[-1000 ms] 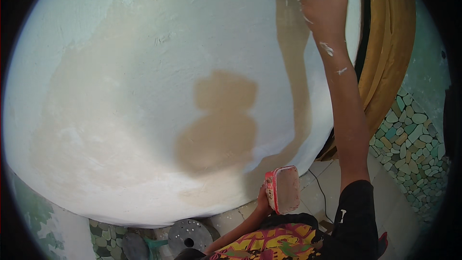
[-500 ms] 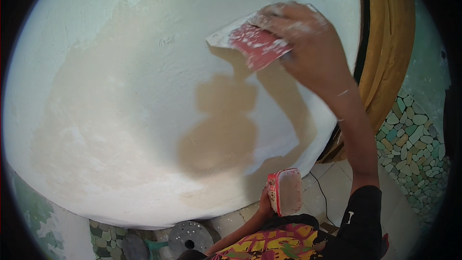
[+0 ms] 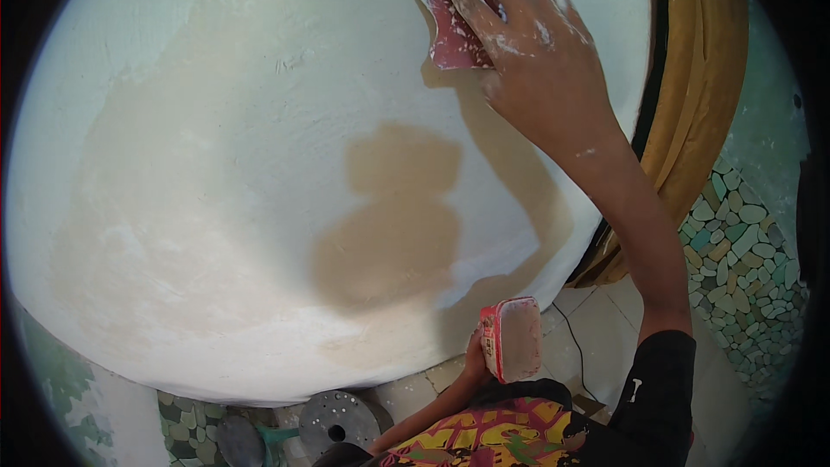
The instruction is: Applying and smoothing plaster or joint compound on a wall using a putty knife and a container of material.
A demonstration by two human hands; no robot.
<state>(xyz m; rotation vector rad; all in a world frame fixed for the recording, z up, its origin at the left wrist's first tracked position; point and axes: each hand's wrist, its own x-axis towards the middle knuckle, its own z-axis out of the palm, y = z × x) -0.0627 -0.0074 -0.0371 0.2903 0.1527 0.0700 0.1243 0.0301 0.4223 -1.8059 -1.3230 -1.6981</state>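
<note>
My right hand point(image 3: 546, 56), flecked with white paste, grips a red putty scraper point(image 3: 453, 35) near the top of the view. The fingers spread over the back of the scraper, and white paste coats its far edge. That edge lies close to or against the large white wall point(image 3: 285, 138); exact contact is hard to see. Low in the view, my left hand point(image 3: 474, 358) is closed on a red-sided plastic tub point(image 3: 520, 342), held in front of my body. Pale paste smears the tub's inside. Most of the left fingers are hidden behind it.
Brown cloth point(image 3: 702, 78) hangs along the wall's right edge beside a dark strip. A round grey disc with holes point(image 3: 341, 424) stands at the lower left. A black cable point(image 3: 577, 346) crosses the floor tiles. Pebble-patterned stone point(image 3: 735, 251) covers a patch at the right.
My right hand has moved upward along the wall with the scraper, which has turned more upright. The tub in my left hand has barely shifted.
</note>
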